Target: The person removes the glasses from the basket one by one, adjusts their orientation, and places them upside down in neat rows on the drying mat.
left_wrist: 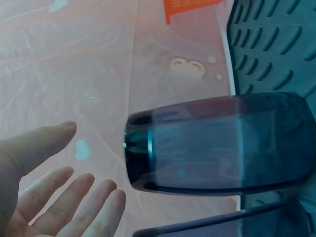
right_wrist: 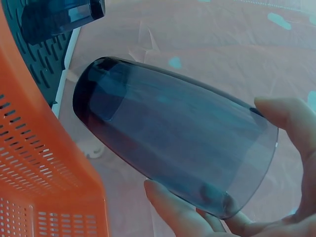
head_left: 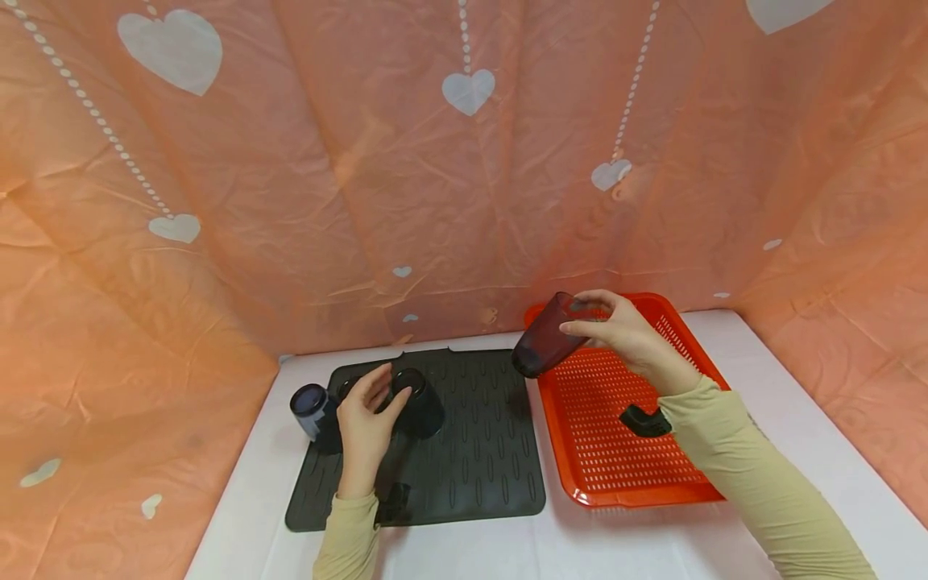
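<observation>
1. Covering most of the tabletop (head_left: pixel 652 540), the dark mat (head_left: pixel 478 451) at 9 o'clock carries three upturned cups (head_left: pixel 419 403).
2. The orange tray (head_left: pixel 616 451) sits at 3 o'clock.
3. The right hand (head_left: pixel 623 334) grips a tinted cup (head_left: pixel 544 346), tilted over the tray's edge; it could slip and strike the rim.
4. The left hand (head_left: pixel 366 427), fingers relaxed and open, hovers beside the cups and might topple one.

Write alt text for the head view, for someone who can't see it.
A person's right hand holds a dark tinted cup tilted on its side above an orange perforated tray. The left hand, fingers relaxed, hovers by upside-down dark cups on a black ribbed mat on a white table.
</observation>
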A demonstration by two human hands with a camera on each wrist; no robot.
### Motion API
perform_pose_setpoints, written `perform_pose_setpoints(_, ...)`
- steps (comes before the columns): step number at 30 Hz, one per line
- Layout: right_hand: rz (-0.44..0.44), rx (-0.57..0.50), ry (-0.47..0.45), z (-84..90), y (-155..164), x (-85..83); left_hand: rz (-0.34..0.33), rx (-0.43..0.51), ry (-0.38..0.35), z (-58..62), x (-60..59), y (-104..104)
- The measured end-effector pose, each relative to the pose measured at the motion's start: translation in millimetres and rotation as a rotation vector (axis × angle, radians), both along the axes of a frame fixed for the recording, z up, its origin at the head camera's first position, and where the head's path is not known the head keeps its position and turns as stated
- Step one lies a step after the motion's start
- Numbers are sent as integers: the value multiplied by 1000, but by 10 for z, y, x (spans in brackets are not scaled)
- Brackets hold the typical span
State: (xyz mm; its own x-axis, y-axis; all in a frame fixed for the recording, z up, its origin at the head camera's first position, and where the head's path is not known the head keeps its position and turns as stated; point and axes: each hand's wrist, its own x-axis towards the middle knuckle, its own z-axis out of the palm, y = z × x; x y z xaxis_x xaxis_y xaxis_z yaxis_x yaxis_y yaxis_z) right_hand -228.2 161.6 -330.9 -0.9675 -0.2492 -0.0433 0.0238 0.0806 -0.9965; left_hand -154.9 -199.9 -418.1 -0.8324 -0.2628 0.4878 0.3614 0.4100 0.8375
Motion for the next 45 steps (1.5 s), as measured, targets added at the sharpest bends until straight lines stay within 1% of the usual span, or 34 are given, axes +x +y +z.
perform_pose_setpoints(3, -2, -33, -9, -12, -23, -10, -24, 25, 28, 61, 25, 36)
perform_pose_setpoints(7, -12, -77, -14, -28, -55, -17, -50, 22, 60, 248, 124, 150)
perform_pose_setpoints(10, -16, -107, -19, -37, -82, -18, -74, 26, 63, 375, 192, 240)
perform_pose_setpoints(13, -9, -135, -29, -45, -106, -16, -102, 41, 62, 407, 208, 292)
perform_pose_setpoints(20, 6, -164, -36, -60, -150, 0, -164, 47, 48, 392, 198, 371)
perform_pose_setpoints(27, 9, -151, -36, -94, -205, 2, -220, 67, 20, 364, 167, 452)
perform_pose_setpoints(34, 25, -210, -85, -141, -258, -2, -285, 104, 2, 313, 118, 520)
perform_pose_setpoints(38, 36, -232, -102, -152, -297, 3, -318, 148, -13, 296, 96, 566)
perform_pose_setpoints(43, 48, -227, -107, -163, -329, 22, -348, 206, -51, 283, 59, 644)
perform_pose_setpoints(45, 54, -222, -110, -176, -336, 25, -360, 220, -53, 277, 46, 678)
